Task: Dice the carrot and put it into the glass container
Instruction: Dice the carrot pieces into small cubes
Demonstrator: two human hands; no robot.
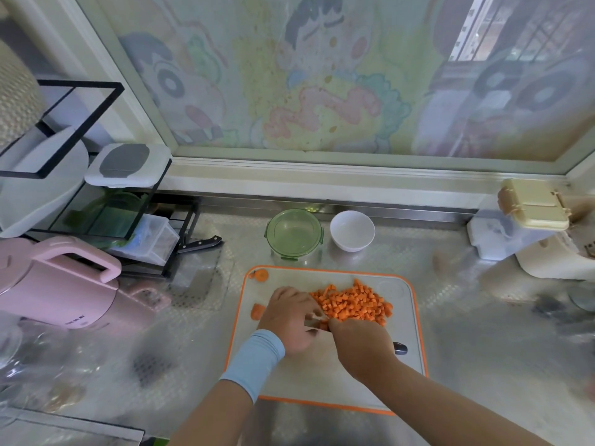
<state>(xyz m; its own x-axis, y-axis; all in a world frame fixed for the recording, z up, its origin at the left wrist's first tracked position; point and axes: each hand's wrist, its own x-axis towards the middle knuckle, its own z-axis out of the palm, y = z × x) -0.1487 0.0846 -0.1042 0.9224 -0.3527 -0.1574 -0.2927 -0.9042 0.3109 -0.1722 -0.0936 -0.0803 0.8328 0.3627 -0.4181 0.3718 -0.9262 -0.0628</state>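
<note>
A pile of diced carrot (352, 304) lies on the white cutting board with an orange rim (409, 333). My left hand (289, 317), with a light blue sleeve at the wrist, curls over a few remaining carrot pieces (323, 325) at the pile's near left edge. My right hand (360, 346) grips a knife; its handle end (400, 348) sticks out to the right, and a bit of blade shows between the hands. The glass container (293, 235), with a green lid on it, stands just behind the board.
A round carrot end (261, 275) and another offcut (257, 311) lie on the board's left side. A white bowl (352, 231) stands right of the container. A pink kettle (58, 284), a black rack and a second knife (201, 244) are at the left.
</note>
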